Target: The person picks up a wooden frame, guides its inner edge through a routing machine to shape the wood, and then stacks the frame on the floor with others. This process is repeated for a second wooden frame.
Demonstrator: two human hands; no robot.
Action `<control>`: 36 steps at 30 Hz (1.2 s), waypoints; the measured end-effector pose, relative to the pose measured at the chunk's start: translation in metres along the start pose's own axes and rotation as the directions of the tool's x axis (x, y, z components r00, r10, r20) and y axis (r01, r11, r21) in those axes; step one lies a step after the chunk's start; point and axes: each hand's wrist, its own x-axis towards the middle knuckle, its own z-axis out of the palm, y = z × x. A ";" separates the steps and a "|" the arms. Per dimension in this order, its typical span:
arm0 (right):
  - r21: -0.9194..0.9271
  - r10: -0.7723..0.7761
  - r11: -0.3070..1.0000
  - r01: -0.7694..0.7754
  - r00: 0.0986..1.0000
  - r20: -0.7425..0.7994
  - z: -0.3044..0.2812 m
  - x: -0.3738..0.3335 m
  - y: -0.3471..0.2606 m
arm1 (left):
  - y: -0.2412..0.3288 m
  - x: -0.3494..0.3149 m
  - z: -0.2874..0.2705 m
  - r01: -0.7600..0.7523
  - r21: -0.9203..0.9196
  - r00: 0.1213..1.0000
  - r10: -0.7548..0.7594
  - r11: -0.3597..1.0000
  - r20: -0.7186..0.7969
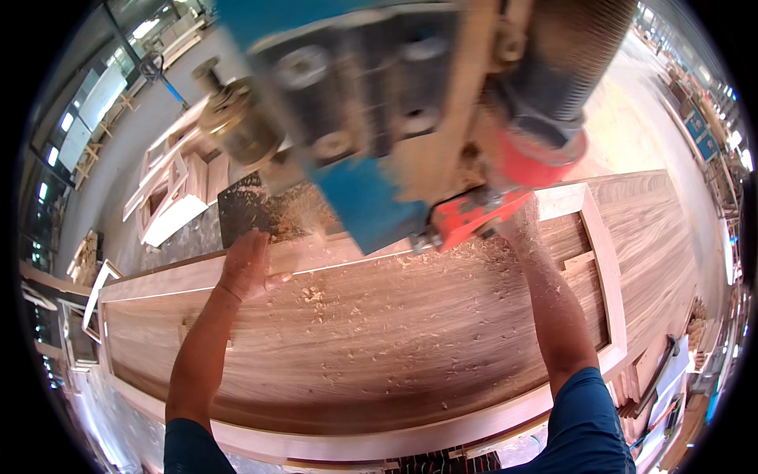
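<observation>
A long wooden frame (pixel 193 276) of pale rails lies across a wood-grained panel (pixel 371 347) strewn with shavings. My left hand (pixel 246 267) grips its far rail, thumb on the near side and fingers over the top. A large blue machine head (pixel 371 205) hangs over the middle of that rail, blurred and dusty. My right hand (pixel 519 225) reaches to the far rail beside the machine's red guard (pixel 482 217); its fingers are hidden. Sawdust lies thick on a dark metal plate (pixel 245 209) behind my left hand.
A ribbed black hose (pixel 580 55) joins a red collar (pixel 545 154) at the machine's right. Wooden frames (pixel 178 186) are stacked on the floor at the far left. The panel extends right past the frame's end. Timber pieces (pixel 643 379) lie at the lower right.
</observation>
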 end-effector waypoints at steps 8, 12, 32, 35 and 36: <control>-0.086 0.056 0.995 -0.047 0.992 0.110 -0.021 -0.001 -0.021 | 0.014 -0.013 -0.010 0.062 -0.002 0.998 -0.062 0.998 -0.025; -0.033 -0.006 0.999 0.007 1.000 0.025 -0.007 -0.003 -0.015 | 0.021 -0.017 -0.015 0.107 0.030 0.994 -0.107 0.994 -0.015; -0.013 -0.068 0.998 0.068 0.997 0.040 -0.031 -0.010 -0.033 | 0.046 -0.059 -0.010 0.179 -0.004 0.984 -0.179 0.984 -0.020; -0.002 -0.084 0.996 0.085 0.994 0.066 -0.033 -0.013 -0.036 | 0.041 -0.067 -0.011 0.191 -0.018 0.982 -0.191 0.982 -0.008; -0.002 -0.092 0.996 0.093 0.993 0.077 -0.034 -0.012 -0.037 | 0.039 -0.068 -0.010 0.180 -0.021 0.983 -0.181 0.983 -0.028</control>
